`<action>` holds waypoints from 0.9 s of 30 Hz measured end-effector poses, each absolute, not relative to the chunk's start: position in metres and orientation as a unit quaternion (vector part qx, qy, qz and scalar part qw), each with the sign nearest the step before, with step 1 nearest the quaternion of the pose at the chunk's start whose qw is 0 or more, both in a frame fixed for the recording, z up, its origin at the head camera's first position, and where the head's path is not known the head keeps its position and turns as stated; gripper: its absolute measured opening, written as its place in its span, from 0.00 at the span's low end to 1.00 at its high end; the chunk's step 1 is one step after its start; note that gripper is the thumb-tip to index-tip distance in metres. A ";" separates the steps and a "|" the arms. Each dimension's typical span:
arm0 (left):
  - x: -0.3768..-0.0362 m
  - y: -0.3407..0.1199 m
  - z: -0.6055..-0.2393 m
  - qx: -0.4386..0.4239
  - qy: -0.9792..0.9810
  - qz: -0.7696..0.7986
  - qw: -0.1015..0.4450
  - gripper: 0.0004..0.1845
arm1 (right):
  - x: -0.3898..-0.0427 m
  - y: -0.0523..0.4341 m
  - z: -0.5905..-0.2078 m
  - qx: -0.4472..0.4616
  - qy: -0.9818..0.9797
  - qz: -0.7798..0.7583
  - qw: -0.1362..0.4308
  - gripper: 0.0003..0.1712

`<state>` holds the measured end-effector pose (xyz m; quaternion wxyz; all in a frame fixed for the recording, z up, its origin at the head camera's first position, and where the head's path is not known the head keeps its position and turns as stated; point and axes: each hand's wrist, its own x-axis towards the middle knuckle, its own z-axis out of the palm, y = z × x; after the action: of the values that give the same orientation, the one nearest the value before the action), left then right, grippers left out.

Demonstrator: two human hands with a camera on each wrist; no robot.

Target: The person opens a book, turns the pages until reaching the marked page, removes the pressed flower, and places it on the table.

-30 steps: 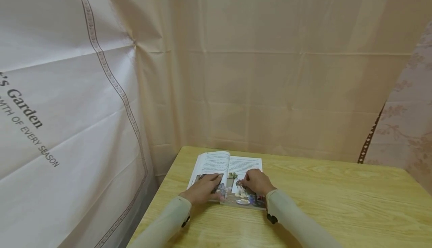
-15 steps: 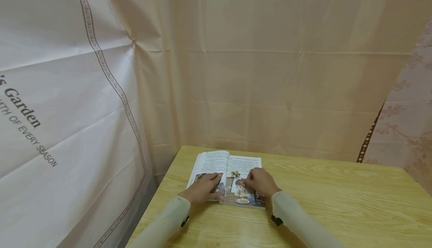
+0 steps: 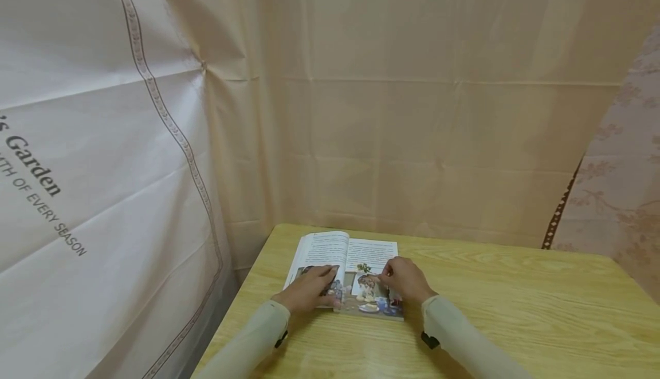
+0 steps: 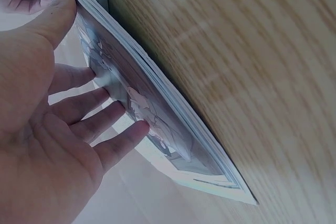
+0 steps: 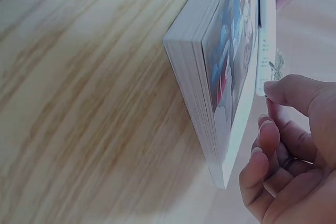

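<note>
An open illustrated book [image 3: 330, 250] lies on the far left part of a light wooden table [image 3: 515, 310]. My left hand [image 3: 314, 287] rests flat on its left page, fingers straight; the left wrist view shows those fingers [image 4: 105, 108] spread over the picture page [image 4: 157, 114]. My right hand [image 3: 399, 279] sits over the right page with curled fingers. In the right wrist view a thin page [image 5: 265, 35] stands lifted off the page block [image 5: 205, 93], and my right hand [image 5: 283, 129] pinches its lower corner.
Beige cloth hangs close behind the table and a white printed banner [image 3: 77, 167] hangs at the left. A floral curtain [image 3: 619, 196] is at the right. Bare wood [image 5: 79, 103] stretches right of the book and toward me.
My right hand has slid a little to the right, away from the book's spine. The left hand has stayed flat on the left page.
</note>
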<state>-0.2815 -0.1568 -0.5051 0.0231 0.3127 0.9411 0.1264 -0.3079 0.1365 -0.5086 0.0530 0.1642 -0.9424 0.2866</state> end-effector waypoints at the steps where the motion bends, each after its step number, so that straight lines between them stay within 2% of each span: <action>1: -0.282 -0.157 -0.505 0.313 0.941 0.126 0.024 0.50 | -0.308 0.138 -0.508 0.164 -0.942 0.288 0.052 0.09; 12: -0.281 -0.156 -0.505 0.305 0.943 0.129 0.031 0.50 | -0.302 0.152 -0.501 0.161 -0.944 0.283 0.055 0.09; 27: -0.281 -0.156 -0.506 0.308 0.943 0.127 0.014 0.49 | -0.293 0.170 -0.496 0.144 -0.947 0.279 0.063 0.08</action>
<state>-0.2809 -0.1560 -0.5059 0.0138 0.3082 0.9427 0.1274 -0.2931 0.1702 -0.4960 0.0628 0.1439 -0.9474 0.2789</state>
